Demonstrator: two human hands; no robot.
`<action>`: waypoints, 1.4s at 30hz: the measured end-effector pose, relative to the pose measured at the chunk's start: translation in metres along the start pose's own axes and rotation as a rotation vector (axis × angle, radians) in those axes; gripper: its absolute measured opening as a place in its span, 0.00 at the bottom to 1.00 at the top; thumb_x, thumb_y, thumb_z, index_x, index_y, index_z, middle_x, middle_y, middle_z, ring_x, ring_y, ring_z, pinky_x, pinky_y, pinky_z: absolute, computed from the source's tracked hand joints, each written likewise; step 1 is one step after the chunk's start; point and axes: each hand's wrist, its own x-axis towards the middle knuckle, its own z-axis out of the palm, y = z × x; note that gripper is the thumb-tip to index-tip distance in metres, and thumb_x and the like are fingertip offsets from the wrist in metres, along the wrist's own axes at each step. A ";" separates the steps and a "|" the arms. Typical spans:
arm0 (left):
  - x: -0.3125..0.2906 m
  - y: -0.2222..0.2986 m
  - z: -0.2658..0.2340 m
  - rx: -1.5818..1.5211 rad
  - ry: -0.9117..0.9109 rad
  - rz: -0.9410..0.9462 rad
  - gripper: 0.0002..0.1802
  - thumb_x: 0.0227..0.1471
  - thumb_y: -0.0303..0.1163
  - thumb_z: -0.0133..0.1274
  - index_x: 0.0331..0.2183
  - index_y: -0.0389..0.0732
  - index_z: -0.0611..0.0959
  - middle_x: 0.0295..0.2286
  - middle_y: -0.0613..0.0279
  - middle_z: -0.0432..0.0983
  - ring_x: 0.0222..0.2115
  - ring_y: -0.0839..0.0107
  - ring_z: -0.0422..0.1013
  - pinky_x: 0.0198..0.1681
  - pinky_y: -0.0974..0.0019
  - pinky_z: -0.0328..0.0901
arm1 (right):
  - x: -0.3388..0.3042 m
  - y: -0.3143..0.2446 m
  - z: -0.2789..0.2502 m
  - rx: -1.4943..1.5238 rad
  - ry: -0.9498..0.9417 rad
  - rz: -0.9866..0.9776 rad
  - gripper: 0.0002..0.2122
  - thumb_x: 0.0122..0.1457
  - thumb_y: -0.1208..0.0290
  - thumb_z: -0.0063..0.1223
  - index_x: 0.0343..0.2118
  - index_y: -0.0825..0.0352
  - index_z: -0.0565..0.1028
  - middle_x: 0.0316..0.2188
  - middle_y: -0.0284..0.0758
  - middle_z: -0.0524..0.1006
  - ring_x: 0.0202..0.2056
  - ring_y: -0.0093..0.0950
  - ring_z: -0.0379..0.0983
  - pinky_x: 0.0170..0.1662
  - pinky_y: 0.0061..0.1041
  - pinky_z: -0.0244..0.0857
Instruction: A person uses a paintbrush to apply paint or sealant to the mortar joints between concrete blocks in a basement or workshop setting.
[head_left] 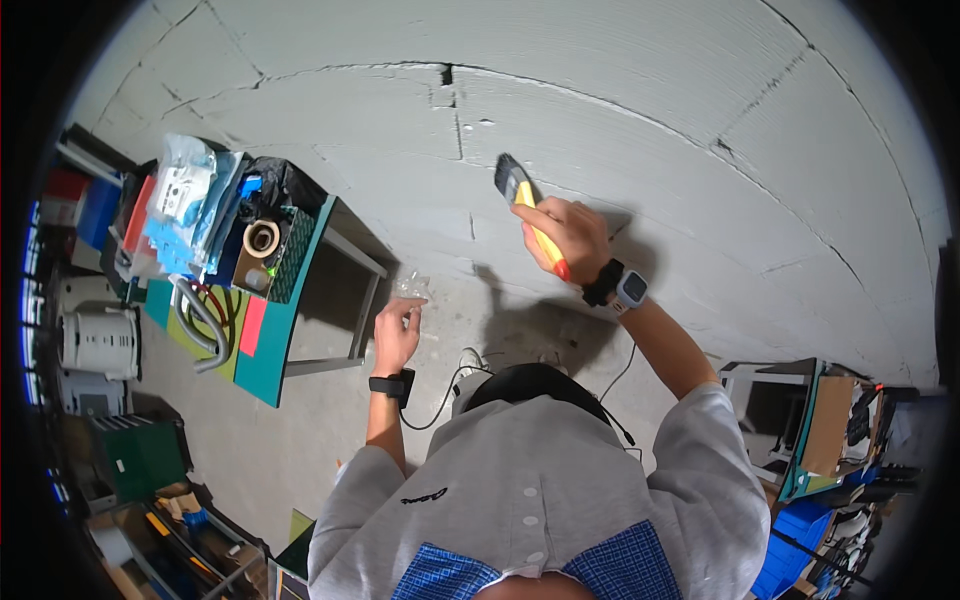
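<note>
In my right hand (568, 237) is a paintbrush (541, 238) with a yellow, red-tipped handle and dark bristles. Its bristles point up and left, at the pale grey block wall (600, 150); I cannot tell whether they touch it. Lower and to the left, my left hand (397, 338) has its fingers pinched together beside a clear, crinkled plastic thing (411, 286), which it appears to hold by the lower edge. Cracks and joint lines run across the wall, with a small dark hole (447, 75) above the brush.
A green-topped table (282, 345) stands at the left, bearing plastic packets (190, 190), a tape roll (262, 239) and a grey hose (205, 325). At the right is another cluttered table (803, 470) above a blue bin (795, 545). Cables (440, 408) hang near my waist.
</note>
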 end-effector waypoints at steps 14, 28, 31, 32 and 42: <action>0.015 -0.013 -0.012 -0.031 0.035 0.037 0.11 0.56 0.24 0.54 0.39 0.40 0.88 0.38 0.52 0.83 0.31 0.56 0.78 0.39 0.59 0.72 | 0.039 -0.005 0.045 -0.109 -0.079 0.074 0.15 0.54 0.71 0.63 0.46 0.54 0.81 0.30 0.28 0.76 0.32 0.30 0.77 0.34 0.31 0.68; 0.043 0.009 0.020 0.020 -0.098 0.215 0.10 0.58 0.24 0.55 0.40 0.40 0.88 0.34 0.55 0.82 0.29 0.62 0.76 0.29 0.63 0.68 | -0.016 0.017 -0.034 -0.166 0.042 0.114 0.18 0.54 0.73 0.64 0.49 0.55 0.80 0.33 0.29 0.77 0.29 0.27 0.78 0.29 0.28 0.73; 0.050 0.020 0.023 0.019 -0.106 0.239 0.10 0.58 0.24 0.55 0.40 0.39 0.88 0.33 0.54 0.81 0.27 0.62 0.75 0.29 0.65 0.68 | -0.036 0.026 -0.058 -0.232 0.069 0.138 0.15 0.55 0.73 0.64 0.47 0.56 0.81 0.32 0.28 0.78 0.28 0.28 0.78 0.28 0.28 0.73; 0.051 0.022 0.023 0.019 -0.110 0.225 0.10 0.58 0.25 0.55 0.40 0.40 0.88 0.34 0.53 0.81 0.29 0.59 0.76 0.32 0.62 0.69 | -0.049 0.031 -0.067 -0.291 0.114 0.145 0.14 0.54 0.73 0.64 0.45 0.56 0.82 0.31 0.29 0.78 0.26 0.28 0.78 0.28 0.28 0.72; 0.056 0.039 0.049 0.042 -0.216 0.265 0.10 0.58 0.25 0.55 0.39 0.41 0.88 0.34 0.52 0.82 0.28 0.58 0.77 0.33 0.60 0.70 | -0.071 0.030 -0.106 -0.357 0.050 0.157 0.13 0.56 0.72 0.62 0.45 0.55 0.83 0.31 0.32 0.81 0.28 0.28 0.79 0.30 0.28 0.73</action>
